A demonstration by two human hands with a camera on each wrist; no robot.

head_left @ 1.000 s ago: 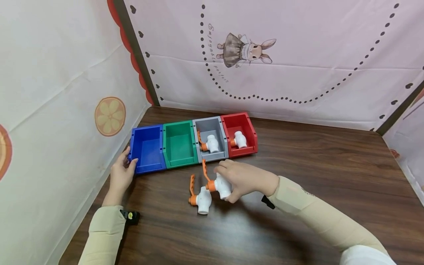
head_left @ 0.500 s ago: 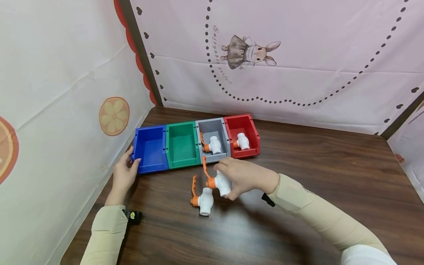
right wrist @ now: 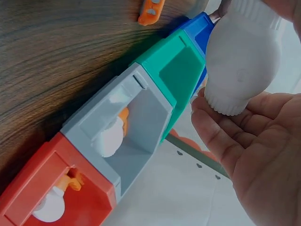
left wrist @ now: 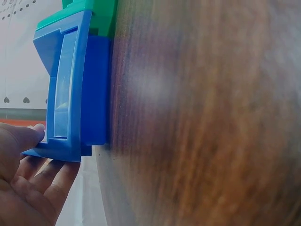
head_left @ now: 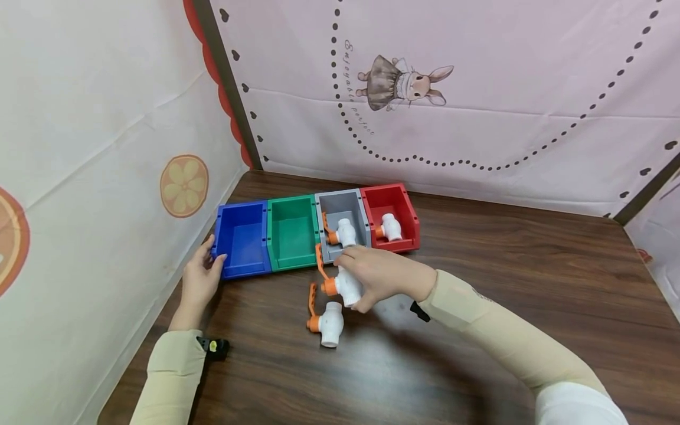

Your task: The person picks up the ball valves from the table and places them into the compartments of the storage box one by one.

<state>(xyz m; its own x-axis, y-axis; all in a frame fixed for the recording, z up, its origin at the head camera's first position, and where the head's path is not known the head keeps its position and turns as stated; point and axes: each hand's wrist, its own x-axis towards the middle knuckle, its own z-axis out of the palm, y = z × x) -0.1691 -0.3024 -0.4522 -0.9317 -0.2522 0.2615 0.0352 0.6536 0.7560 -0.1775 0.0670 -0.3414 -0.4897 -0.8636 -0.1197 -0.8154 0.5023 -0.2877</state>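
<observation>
My left hand [head_left: 200,282] grips the left wall of the blue bin [head_left: 243,239], thumb inside and fingers beneath its edge in the left wrist view. In my right hand [head_left: 385,273] is a white ball valve [head_left: 347,288] with an orange lever, pinched between thumb and fingers by its two ends. It hangs above the table in front of the grey bin [head_left: 355,255]. Just below it, a second ball valve [head_left: 330,324] lies on the wood. Another ball valve [head_left: 346,232] sits inside the grey bin, and one more ball valve [head_left: 391,227] inside the red bin [head_left: 411,236].
The green bin [head_left: 292,233] stands between the blue and grey ones, all joined in a row. Behind the row rises a pink printed cloth [head_left: 478,71], and a white cloth [head_left: 95,177] closes off the left side. Brown wooden table [head_left: 531,265] extends to the right.
My right hand has moved slightly left and away from me with the ball valve, toward the bins. My left hand stays on the blue bin. The head view has shifted a little.
</observation>
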